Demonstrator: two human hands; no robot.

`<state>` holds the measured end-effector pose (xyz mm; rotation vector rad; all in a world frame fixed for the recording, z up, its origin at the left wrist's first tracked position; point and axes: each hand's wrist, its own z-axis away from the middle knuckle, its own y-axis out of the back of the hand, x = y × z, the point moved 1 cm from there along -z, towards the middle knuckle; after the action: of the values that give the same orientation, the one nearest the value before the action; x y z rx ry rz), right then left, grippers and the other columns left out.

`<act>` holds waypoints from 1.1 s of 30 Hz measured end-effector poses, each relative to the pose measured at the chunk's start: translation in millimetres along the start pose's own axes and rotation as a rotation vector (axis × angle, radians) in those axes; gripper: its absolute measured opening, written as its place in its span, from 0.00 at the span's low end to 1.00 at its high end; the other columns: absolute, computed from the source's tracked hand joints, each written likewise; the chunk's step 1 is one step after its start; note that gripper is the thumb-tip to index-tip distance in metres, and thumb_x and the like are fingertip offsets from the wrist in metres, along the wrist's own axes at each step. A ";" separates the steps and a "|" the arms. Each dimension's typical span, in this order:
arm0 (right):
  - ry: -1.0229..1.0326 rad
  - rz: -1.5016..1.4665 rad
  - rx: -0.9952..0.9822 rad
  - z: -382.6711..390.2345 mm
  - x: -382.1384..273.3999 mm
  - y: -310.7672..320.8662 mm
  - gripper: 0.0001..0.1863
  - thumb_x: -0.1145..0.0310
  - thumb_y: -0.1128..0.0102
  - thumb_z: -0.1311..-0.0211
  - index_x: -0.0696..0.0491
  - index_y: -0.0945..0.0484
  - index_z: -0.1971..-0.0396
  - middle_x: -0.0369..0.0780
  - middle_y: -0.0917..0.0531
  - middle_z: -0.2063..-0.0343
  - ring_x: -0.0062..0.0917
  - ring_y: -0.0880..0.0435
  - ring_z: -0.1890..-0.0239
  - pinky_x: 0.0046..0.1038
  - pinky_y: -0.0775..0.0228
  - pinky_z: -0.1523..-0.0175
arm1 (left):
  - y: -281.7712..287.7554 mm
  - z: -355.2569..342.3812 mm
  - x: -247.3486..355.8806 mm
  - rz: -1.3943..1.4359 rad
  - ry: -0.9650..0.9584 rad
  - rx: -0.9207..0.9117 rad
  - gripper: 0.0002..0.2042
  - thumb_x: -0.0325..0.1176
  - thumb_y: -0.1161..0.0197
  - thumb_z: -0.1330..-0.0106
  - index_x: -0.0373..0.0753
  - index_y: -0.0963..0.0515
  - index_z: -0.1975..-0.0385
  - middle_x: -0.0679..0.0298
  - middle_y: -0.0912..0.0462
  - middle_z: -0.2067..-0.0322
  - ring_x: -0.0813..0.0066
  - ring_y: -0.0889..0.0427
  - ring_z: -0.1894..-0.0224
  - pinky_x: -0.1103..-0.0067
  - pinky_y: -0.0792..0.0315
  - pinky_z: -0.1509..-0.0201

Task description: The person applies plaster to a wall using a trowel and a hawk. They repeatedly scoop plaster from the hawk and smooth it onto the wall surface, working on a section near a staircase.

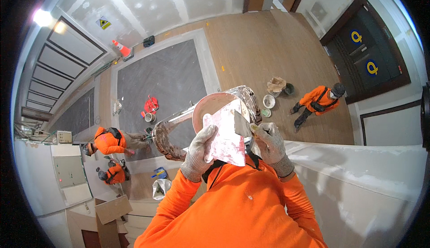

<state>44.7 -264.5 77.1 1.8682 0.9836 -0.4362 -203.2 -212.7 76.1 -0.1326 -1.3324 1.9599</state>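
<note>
Center frame: left hand (201,150), pale knit glove, fingers pinching the left edge of a flat pink-and-white smeared board (227,147). Right hand (270,146), same glove, right of center, fingers curled, pinching a flat grey metal scraper (242,125) over the board. Round pinkish container (200,110) just above, center.

We look down on a brown wood-look floor (251,46) with a pale-bordered grey section (156,75). On the grey, we see a red bundle (152,104) near a small bucket (150,118). On the brown, we find a paper bag (276,85), a white bucket (269,106) and a dark bucket (290,89) clustered together, and elsewhere a blue dustpan (159,173) near a white sack (160,188).
</note>
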 end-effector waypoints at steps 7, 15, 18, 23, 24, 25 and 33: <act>-0.014 0.074 -0.074 19.6 3.2 12.4 0.25 0.78 0.36 0.36 0.48 0.19 0.38 0.42 0.19 0.60 0.37 0.20 0.58 0.35 0.27 0.52 | -20.0 11.1 3.4 0.053 0.033 -0.109 0.14 0.31 0.39 0.25 0.33 0.22 0.44 0.60 0.13 0.52 0.70 0.13 0.49 0.70 0.16 0.44; -0.567 -0.341 0.092 38.9 3.1 30.5 0.21 0.60 0.45 0.23 0.57 0.21 0.41 0.36 0.20 0.68 0.25 0.19 0.65 0.25 0.26 0.57 | -35.4 8.0 18.1 0.010 -0.128 -0.089 0.21 0.35 0.41 0.23 0.31 0.30 0.35 0.52 0.15 0.45 0.63 0.12 0.47 0.66 0.15 0.41; -0.751 -0.648 0.221 39.4 -3.1 49.2 0.31 0.47 0.53 0.19 0.64 0.24 0.42 0.33 0.28 0.81 0.19 0.27 0.78 0.21 0.32 0.69 | -40.1 -7.3 1.0 0.006 -0.061 -0.135 0.20 0.35 0.42 0.22 0.32 0.29 0.35 0.54 0.15 0.46 0.65 0.12 0.47 0.66 0.15 0.42; -0.721 -1.186 0.323 30.9 -24.2 51.9 0.24 0.51 0.56 0.17 0.59 0.25 0.50 0.32 0.32 0.83 0.15 0.32 0.81 0.20 0.39 0.76 | -57.2 -12.8 -40.2 0.042 0.040 -0.184 0.21 0.37 0.42 0.21 0.34 0.30 0.34 0.57 0.16 0.44 0.68 0.13 0.47 0.71 0.15 0.42; -0.656 -1.294 0.346 27.5 -27.7 50.0 0.21 0.53 0.57 0.16 0.57 0.25 0.52 0.32 0.30 0.80 0.15 0.30 0.80 0.20 0.37 0.75 | -61.6 -12.8 -47.9 0.045 0.049 -0.192 0.21 0.37 0.42 0.21 0.34 0.30 0.34 0.57 0.16 0.44 0.69 0.13 0.46 0.72 0.15 0.42; -0.674 -1.131 0.326 24.0 -30.5 48.4 0.22 0.53 0.59 0.16 0.57 0.25 0.52 0.32 0.30 0.80 0.15 0.31 0.81 0.20 0.38 0.75 | -65.3 -9.2 -54.5 0.034 0.054 -0.193 0.22 0.37 0.42 0.21 0.35 0.31 0.33 0.59 0.17 0.42 0.70 0.15 0.44 0.72 0.18 0.40; -0.651 -1.425 0.383 13.3 -35.7 44.7 0.25 0.52 0.65 0.14 0.58 0.25 0.52 0.33 0.26 0.78 0.16 0.31 0.82 0.21 0.38 0.76 | -77.3 -9.0 -66.1 -0.020 -0.012 -0.176 0.21 0.36 0.43 0.20 0.37 0.31 0.32 0.61 0.19 0.39 0.71 0.17 0.40 0.71 0.21 0.36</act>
<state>59.2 -302.2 119.8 0.8420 1.6673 -2.0031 -111.6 -233.7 116.1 -0.1915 -1.5073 1.8282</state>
